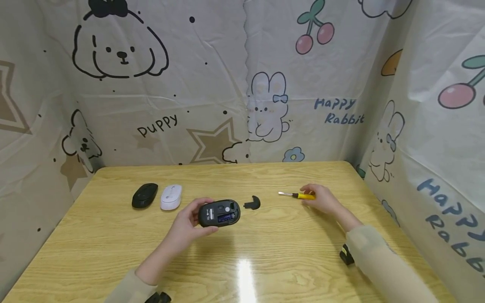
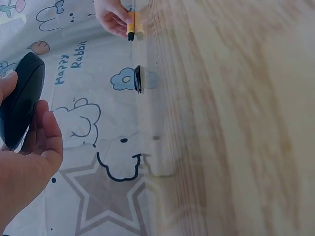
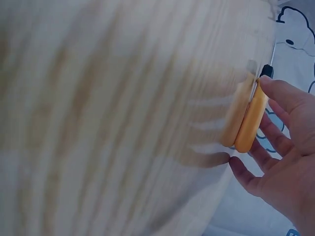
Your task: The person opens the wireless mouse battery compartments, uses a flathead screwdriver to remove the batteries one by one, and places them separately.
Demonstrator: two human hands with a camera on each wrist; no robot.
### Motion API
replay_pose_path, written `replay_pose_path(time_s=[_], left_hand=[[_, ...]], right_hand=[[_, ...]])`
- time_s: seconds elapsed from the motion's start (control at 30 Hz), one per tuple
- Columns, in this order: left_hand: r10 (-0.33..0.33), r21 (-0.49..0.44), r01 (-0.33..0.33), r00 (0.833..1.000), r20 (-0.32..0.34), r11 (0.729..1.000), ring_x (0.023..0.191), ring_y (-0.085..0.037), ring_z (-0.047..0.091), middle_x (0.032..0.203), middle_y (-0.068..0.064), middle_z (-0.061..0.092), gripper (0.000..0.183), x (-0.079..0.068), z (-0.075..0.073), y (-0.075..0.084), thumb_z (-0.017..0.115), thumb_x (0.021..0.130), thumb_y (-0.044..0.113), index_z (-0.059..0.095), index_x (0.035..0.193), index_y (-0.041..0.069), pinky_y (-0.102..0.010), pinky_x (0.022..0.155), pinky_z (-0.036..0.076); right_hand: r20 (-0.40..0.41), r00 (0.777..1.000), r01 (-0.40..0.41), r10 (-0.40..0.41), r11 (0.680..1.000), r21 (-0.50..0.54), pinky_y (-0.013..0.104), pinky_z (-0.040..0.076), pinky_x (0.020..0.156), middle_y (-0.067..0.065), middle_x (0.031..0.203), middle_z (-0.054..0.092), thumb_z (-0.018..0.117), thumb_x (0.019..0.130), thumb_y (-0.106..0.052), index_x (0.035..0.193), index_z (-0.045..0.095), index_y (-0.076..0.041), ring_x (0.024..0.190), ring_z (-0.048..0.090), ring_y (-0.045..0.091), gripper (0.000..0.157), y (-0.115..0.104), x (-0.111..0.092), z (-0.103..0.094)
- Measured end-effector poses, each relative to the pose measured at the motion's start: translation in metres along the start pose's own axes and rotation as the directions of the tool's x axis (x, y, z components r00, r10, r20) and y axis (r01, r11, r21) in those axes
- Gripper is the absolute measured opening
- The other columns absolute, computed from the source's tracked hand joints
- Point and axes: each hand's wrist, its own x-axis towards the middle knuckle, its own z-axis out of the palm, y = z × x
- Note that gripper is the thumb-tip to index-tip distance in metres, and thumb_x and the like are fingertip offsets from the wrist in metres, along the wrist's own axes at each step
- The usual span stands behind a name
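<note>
In the head view my left hand (image 1: 189, 219) holds a black computer mouse (image 1: 206, 215) by its edges, fingers at the far side and thumb at the near side. Its underside faces up, and a dark blue battery (image 1: 226, 217) shows in its uncovered compartment. My right hand (image 1: 322, 198) pinches a flat-blade screwdriver (image 1: 306, 196) by its yellow handle. The right wrist view has the thumb (image 3: 283, 93) on the handle (image 3: 253, 118) near its black collar, other fingers passing behind it. The handle lies along the tabletop, blade pointing left.
A black battery cover (image 1: 254, 203) with a tab lies right of the held mouse. Another black mouse (image 1: 145, 195) and a white mouse (image 1: 171, 197) stand at the back left of the wooden table (image 1: 113, 248). Printed cloth (image 1: 212, 101) closes off the back and both sides.
</note>
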Motion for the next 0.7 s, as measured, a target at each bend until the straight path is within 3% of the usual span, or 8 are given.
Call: replay_pose_path(time_s=[0.33, 0.7], left_hand=[[0.014, -0.005, -0.014, 1.000, 0.020, 1.000, 0.108, -0.023, 0.057, 0.123, -0.012, 0.058, 0.066, 0.002, 0.002, -0.003, 0.082, 0.072, 0.012, 0.050, 0.129, 0.015, -0.024, 0.087, 0.051], [-0.014, 0.001, 0.014, 1.000, 0.028, 1.000, 0.108, -0.023, 0.058, 0.124, -0.011, 0.057, 0.069, 0.002, 0.004, -0.002, 0.082, 0.071, 0.010, 0.049, 0.132, 0.011, -0.025, 0.089, 0.051]], right_hand=[[0.054, 0.997, 0.051, -0.048, 0.997, -0.057, 0.040, 0.048, 0.080, 0.009, 0.093, 0.063, 0.073, 0.080, -0.009, 0.109, 0.064, -0.002, 0.084, 0.055, 0.023, 0.031, 0.005, 0.012, -0.001], [0.087, 0.994, 0.064, -0.061, 0.997, -0.035, 0.030, 0.044, 0.070, 0.001, 0.084, 0.061, 0.071, 0.079, -0.006, 0.097, 0.065, -0.007, 0.077, 0.051, 0.016, 0.019, 0.002, 0.017, -0.001]])
